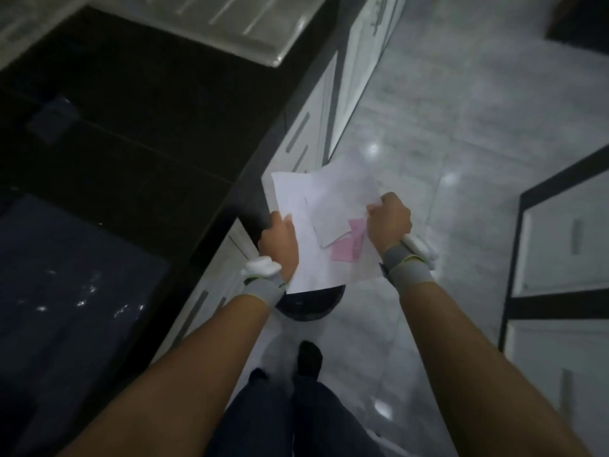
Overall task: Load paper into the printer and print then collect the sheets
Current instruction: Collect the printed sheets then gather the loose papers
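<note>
A loose bundle of white sheets (309,232) is held over the floor in front of me, with a smaller white piece and a pink slip (349,249) lying on top. My left hand (280,242) grips the bundle's left edge. My right hand (390,222) is closed on the right edge near the top corner. Both wrists wear grey bands with white pieces. No printer shows in this blurred view.
A dark counter (131,133) runs along the left, with a steel sink drainer (237,21) at the top and white cabinet fronts (316,127) below. A round black bin (309,301) sits under the sheets. White drawers (566,239) stand on the right; glossy tiled floor lies between.
</note>
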{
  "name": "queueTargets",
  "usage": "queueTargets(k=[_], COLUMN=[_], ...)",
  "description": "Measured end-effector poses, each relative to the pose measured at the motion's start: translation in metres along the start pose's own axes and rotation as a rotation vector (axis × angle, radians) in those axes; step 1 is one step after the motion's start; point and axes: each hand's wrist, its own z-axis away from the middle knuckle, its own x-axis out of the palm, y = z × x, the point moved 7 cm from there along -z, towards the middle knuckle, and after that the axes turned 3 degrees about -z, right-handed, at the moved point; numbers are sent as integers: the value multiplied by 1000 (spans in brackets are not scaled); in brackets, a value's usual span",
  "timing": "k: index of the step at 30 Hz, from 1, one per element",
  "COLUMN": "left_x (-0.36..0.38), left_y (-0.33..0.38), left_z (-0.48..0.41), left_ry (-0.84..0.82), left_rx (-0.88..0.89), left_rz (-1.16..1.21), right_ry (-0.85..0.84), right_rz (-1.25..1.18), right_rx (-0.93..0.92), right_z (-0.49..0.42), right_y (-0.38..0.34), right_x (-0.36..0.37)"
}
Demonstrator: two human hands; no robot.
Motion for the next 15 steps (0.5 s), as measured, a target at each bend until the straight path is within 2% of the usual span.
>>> queueTargets(k=[8,15], left_x=[117,202], left_y=[-80,-151], left_z=[-19,-48], left_ry=[-262,-408], left_rx=[-127,-86], left_rz=[-225,-261], right_ry=[-170,-278], right_rz=[-52,-18], right_rx=[150,200], right_z=[-26,-52], right_y=[110,181], right_x=[106,205])
